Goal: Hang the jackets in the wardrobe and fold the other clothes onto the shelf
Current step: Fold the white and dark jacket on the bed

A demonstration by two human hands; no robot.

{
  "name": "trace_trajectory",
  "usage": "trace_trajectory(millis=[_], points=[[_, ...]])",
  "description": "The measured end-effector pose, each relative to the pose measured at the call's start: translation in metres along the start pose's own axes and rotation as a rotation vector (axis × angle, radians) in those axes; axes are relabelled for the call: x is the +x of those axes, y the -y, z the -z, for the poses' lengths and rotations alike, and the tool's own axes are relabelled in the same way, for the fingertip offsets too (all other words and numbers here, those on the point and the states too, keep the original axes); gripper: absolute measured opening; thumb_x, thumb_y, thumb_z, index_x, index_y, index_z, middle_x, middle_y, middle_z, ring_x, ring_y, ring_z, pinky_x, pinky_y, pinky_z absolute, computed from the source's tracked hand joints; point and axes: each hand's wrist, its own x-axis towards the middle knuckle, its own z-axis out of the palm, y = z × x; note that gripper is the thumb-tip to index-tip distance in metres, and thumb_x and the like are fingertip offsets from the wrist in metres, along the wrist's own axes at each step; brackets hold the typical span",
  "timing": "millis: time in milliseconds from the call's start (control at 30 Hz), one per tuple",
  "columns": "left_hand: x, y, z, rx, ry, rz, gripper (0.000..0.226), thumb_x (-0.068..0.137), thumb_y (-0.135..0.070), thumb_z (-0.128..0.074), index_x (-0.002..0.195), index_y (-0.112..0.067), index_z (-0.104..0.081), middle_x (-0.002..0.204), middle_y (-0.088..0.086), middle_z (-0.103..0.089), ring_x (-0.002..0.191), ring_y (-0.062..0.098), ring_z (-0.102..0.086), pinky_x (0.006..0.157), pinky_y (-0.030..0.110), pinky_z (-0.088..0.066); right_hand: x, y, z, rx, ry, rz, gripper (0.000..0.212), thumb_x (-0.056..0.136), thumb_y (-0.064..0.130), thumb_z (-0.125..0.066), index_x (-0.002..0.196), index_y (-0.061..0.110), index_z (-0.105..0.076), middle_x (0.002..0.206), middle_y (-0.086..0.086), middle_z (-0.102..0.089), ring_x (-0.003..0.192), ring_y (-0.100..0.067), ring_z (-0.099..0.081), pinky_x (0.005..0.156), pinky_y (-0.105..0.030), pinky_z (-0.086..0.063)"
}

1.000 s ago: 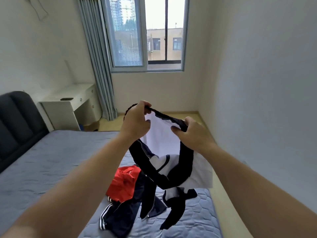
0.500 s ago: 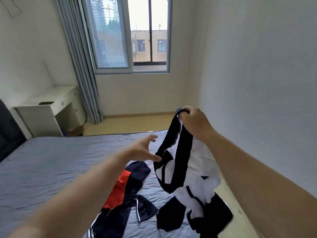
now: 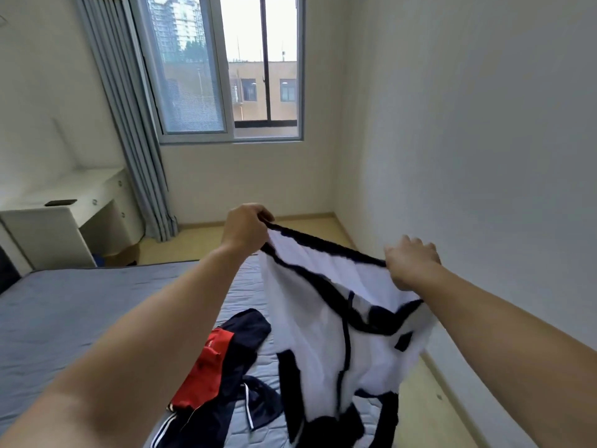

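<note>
White garment (image 3: 310, 344) with black trim: you hold it up in the air at the centre of view, top band pulled out between both hands. The body hangs toward 5 o'clock over the near corner of the bed (image 3: 80, 305). Whether the lower end touches the bed: cannot tell.

Left grip (image 3: 247, 231): closed, fingers curled round the band's left end. Right grip (image 3: 410, 263): at 3 o'clock from the left, pinching the band's other end, back of the hand toward you.

Red and navy clothes (image 3: 219, 367): lying crumpled on the bed at 6 to 7 o'clock, just beside the hanging garment.

White table (image 3: 97, 185) at 9 o'clock, with a flat dark object (image 3: 60, 202) on top. Grey curtain (image 3: 135, 140) at 11 o'clock, window (image 3: 226, 66) at 12.
</note>
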Motion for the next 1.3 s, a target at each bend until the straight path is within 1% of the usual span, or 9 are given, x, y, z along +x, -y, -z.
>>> trace_trajectory(millis=[133,200,400,500,700,867,1133,1200,1300], points=[[0.007,0.003,0.014,-0.052,-0.004,0.095,0.039,0.07,0.007,-0.045,0.068,-0.023,-0.07,0.071,-0.002,-0.069,0.08,0.024,-0.068,0.068,0.026,-0.053,0.004,-0.031,-0.016,0.216,0.071,-0.175,0.003,0.088,0.011,-0.055,0.086,0.011,-0.055,0.091,-0.005,-0.06,0.074,-0.02,-0.059,0.058,-0.028,-0.043],[0.001,-0.006,0.012,-0.076,0.021,0.063,0.04,0.067,0.008,-0.044,0.063,-0.023,-0.07,0.064,-0.006,-0.068,0.072,0.022,-0.068,0.061,0.024,-0.052,0.007,-0.028,-0.019,0.289,0.019,-0.211,0.013,0.087,0.01,-0.055,0.075,0.012,-0.052,0.079,-0.004,-0.056,0.064,-0.019,-0.055,0.05,-0.026,-0.038],[0.002,-0.032,0.012,-0.087,-0.036,-0.036,0.029,0.074,-0.004,-0.049,0.074,-0.022,-0.071,0.069,-0.011,-0.066,0.067,0.006,-0.059,0.048,0.007,-0.035,0.022,0.001,-0.02,0.975,0.047,-0.355,0.012,0.084,0.006,-0.051,0.081,0.001,-0.062,0.09,-0.018,-0.067,0.073,-0.032,-0.064,0.056,-0.031,-0.053],[0.0,-0.021,0.015,0.016,0.012,-0.072,0.017,0.078,-0.014,-0.059,0.088,-0.021,-0.071,0.087,-0.006,-0.06,0.076,0.008,-0.053,0.057,0.008,-0.035,0.026,0.008,-0.013,1.319,0.041,-0.423,0.016,0.082,0.002,-0.051,0.082,0.0,-0.067,0.083,-0.019,-0.069,0.067,-0.032,-0.066,0.04,-0.026,-0.05],[-0.001,0.007,0.035,0.255,0.103,-0.011,0.039,0.075,0.003,-0.062,0.112,-0.01,-0.059,0.115,0.014,-0.046,0.098,0.031,-0.054,0.086,0.038,-0.051,0.035,0.007,-0.003,1.721,-0.071,-0.564,0.021,0.087,0.002,-0.044,0.091,-0.003,-0.064,0.097,-0.023,-0.068,0.081,-0.038,-0.069,0.068,-0.048,-0.062],[-0.001,0.027,0.043,0.391,0.083,-0.103,0.035,0.08,0.015,-0.053,0.109,-0.003,-0.062,0.108,0.017,-0.051,0.096,0.033,-0.052,0.08,0.037,-0.045,0.037,0.01,0.007,1.781,-0.271,-0.567,0.036,0.089,-0.001,-0.039,0.124,0.007,-0.044,0.112,-0.012,-0.051,0.077,-0.035,-0.066,0.043,-0.034,-0.057],[-0.009,0.03,0.035,0.68,0.132,0.015,0.03,0.088,-0.002,-0.053,0.106,-0.02,-0.069,0.111,0.005,-0.069,0.106,0.028,-0.06,0.097,0.039,-0.044,0.028,0.036,0.026,1.663,-0.308,-0.368,0.023,0.083,0.001,-0.032,0.098,0.015,-0.042,0.093,-0.008,-0.055,0.077,-0.024,-0.061,0.075,-0.047,-0.061],[-0.013,0.017,0.026,0.488,0.288,0.114,0.046,0.083,-0.002,-0.055,0.125,-0.021,-0.063,0.129,0.004,-0.062,0.115,0.025,-0.058,0.099,0.036,-0.047,0.026,0.05,0.039,1.692,-0.33,-0.299,0.021,0.082,0.002,-0.035,0.094,0.017,-0.043,0.095,-0.009,-0.058,0.087,-0.029,-0.063,0.076,-0.047,-0.061],[-0.033,-0.012,0.004,-0.287,0.674,0.164,0.082,0.071,0.006,-0.064,0.147,-0.021,-0.043,0.145,0.008,-0.05,0.117,0.023,-0.058,0.087,0.033,-0.056,0.021,0.076,0.058,1.702,-0.358,-0.173,0.019,0.08,0.004,-0.042,0.095,0.014,-0.048,0.09,-0.008,-0.059,0.095,-0.036,-0.063,0.085,-0.054,-0.055]])
